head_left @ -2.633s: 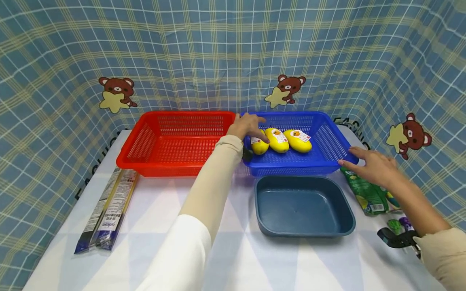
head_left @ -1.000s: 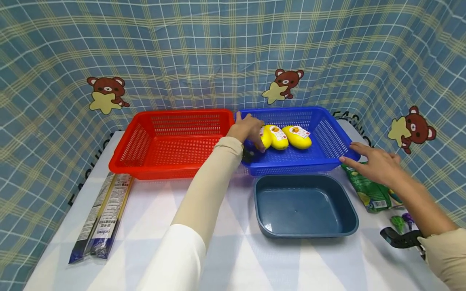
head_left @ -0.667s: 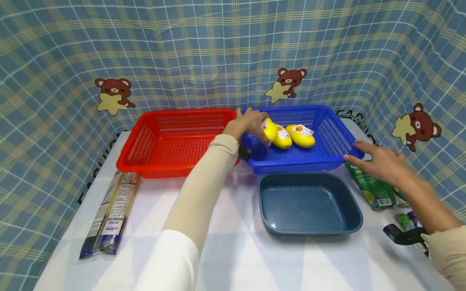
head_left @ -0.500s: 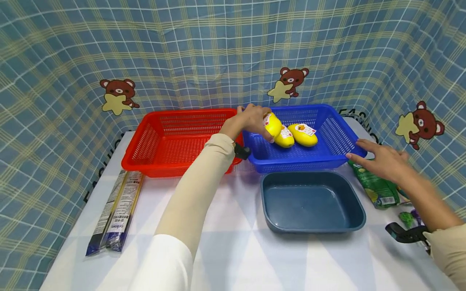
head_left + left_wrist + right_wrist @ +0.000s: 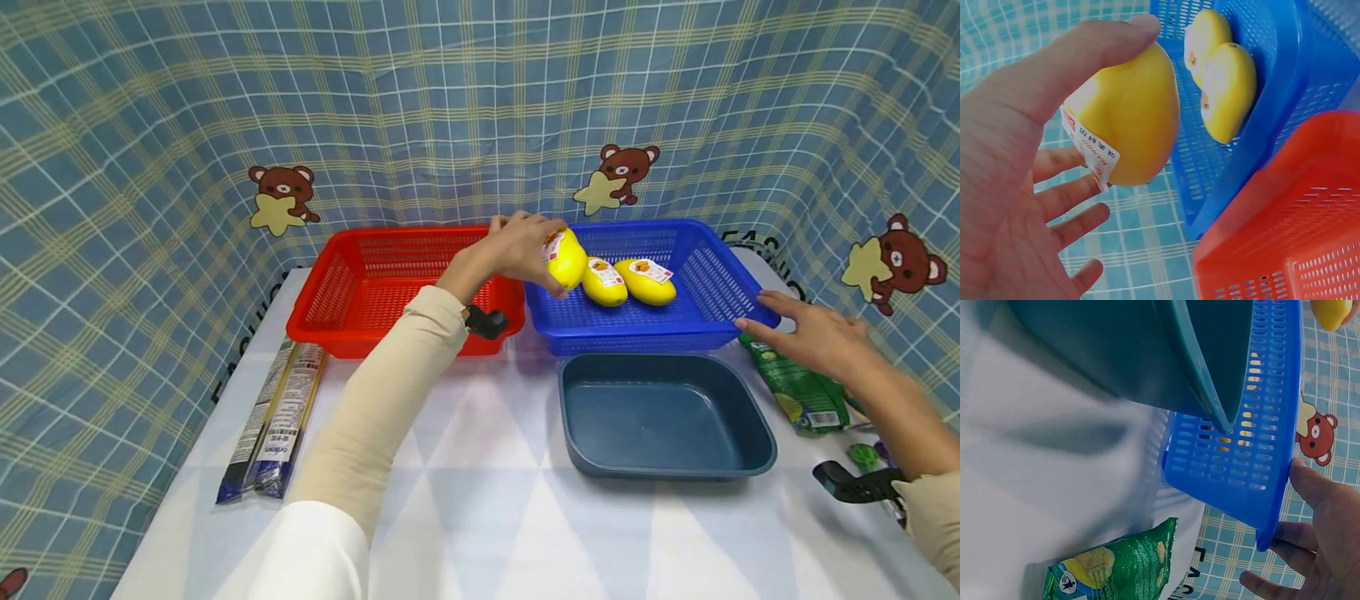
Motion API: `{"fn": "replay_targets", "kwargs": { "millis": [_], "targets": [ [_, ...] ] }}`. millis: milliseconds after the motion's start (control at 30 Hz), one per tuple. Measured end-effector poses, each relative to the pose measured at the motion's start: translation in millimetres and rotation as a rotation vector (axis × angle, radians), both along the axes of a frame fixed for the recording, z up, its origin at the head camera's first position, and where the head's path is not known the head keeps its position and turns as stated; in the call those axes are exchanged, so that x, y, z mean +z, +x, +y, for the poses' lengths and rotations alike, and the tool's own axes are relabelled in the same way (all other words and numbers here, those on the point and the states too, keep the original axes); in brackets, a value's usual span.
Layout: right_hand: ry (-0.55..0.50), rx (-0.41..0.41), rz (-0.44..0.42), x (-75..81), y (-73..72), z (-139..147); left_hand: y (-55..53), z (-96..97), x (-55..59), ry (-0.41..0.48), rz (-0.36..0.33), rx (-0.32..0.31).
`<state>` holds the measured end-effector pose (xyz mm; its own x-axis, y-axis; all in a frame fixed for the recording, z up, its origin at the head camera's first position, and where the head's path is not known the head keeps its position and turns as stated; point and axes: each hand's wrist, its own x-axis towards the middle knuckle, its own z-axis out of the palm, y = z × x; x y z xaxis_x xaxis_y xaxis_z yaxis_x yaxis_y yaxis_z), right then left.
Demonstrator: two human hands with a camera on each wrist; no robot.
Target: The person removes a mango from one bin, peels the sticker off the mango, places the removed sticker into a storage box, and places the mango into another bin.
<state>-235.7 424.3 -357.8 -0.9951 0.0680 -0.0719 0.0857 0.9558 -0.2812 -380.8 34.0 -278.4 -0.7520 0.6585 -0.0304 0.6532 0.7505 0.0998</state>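
Note:
My left hand [image 5: 517, 250] grips a yellow mango [image 5: 566, 260] with a white label, raised over the left end of the blue basket [image 5: 637, 337]. In the left wrist view the thumb lies along the mango [image 5: 1141, 119] and the fingers are behind its label. Two more labelled mangoes, a nearer one [image 5: 603, 283] and one to its right [image 5: 647, 283], lie side by side in the basket. At the basket's front right corner, my right hand [image 5: 813, 333] holds the rim between thumb and fingers, as the right wrist view shows.
A red basket [image 5: 405, 343] stands left of the blue one. In front sits a dark blue-grey tub [image 5: 667, 417]. Long packets [image 5: 277, 425] lie at left. A green bag [image 5: 798, 387] and a small green item [image 5: 864, 456] lie at right, near the right forearm.
My left hand has taken hold of the leftmost mango and lifted it up from beside the other two. The right hand stays at the basket's corner. The head view has shifted a little left.

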Motion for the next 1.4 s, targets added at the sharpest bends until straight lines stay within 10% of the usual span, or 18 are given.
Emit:
{"fn": "replay_targets", "kwargs": {
  "millis": [833, 1400],
  "targets": [
    [0.011, 0.006, 0.017, 1.5, 5.4, -3, 64.4, -71.4, 2.4, 0.132, 0.084, -0.106],
    [0.009, -0.002, 0.039, -2.6, 4.5, -2, 103.9, -102.4, -18.0, 0.176, 0.081, -0.121]
  ]
}}
